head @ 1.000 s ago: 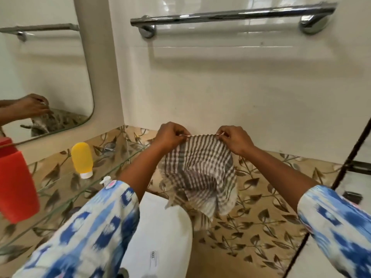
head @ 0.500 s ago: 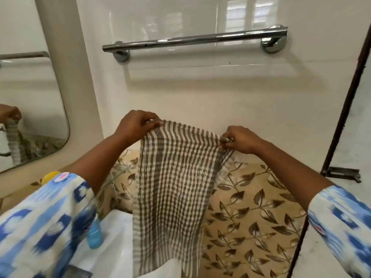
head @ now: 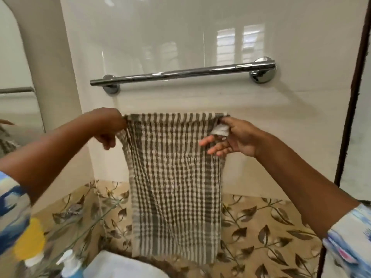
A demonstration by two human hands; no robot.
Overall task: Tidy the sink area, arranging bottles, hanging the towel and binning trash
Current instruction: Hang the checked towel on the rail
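A brown-and-white checked towel (head: 174, 187) hangs spread flat from its top edge, held between both hands against the white wall. My left hand (head: 109, 129) pinches the top left corner in a closed fist. My right hand (head: 228, 137) grips the top right corner with thumb and forefinger, its other fingers spread. A chrome towel rail (head: 180, 74) runs across the wall a short way above the towel's top edge, bare. The towel's lower end hangs down over the white sink (head: 120, 265).
A yellow bottle (head: 30, 239) stands blurred at the lower left on a glass shelf (head: 88, 219), with a blue pump bottle (head: 70, 265) in front of it. A mirror (head: 14, 81) fills the left edge. A dark door frame (head: 351, 109) runs down the right. Leaf-patterned tiles line the lower wall.
Both hands have lifted the towel higher and pulled it out flat and wider. The view has tilted up, so the rail now sits just above the towel.
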